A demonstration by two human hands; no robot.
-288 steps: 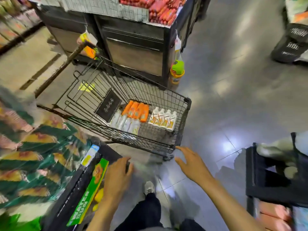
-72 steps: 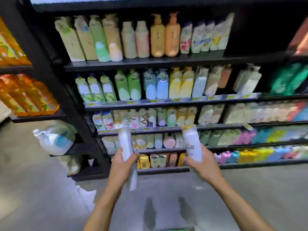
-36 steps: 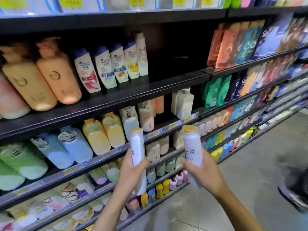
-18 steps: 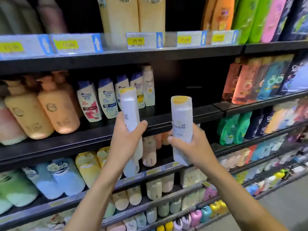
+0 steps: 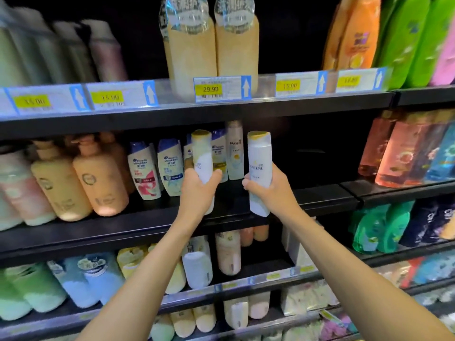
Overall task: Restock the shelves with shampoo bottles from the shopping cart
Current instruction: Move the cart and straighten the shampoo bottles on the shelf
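Note:
My left hand (image 5: pixel 198 191) grips a white shampoo bottle with a yellow cap (image 5: pixel 202 156), held upright. My right hand (image 5: pixel 272 193) grips a second white bottle with a yellow cap (image 5: pixel 259 161), also upright. Both bottles are raised in front of the black middle shelf (image 5: pixel 320 195). A matching white bottle (image 5: pixel 235 150) stands on that shelf just behind them. To its right the shelf shows a dark gap. The shopping cart is out of view.
Blue-capped white bottles (image 5: pixel 170 173) and peach pump bottles (image 5: pixel 101 178) stand left on the same shelf. Orange and teal refill pouches (image 5: pixel 403 153) fill its right end. The shelf above carries price tags (image 5: pixel 210 89) and tall bottles. Lower shelves hold more bottles.
Both hands have raised their bottles higher and closer to the middle shelf. The view has moved in and up toward the shelves.

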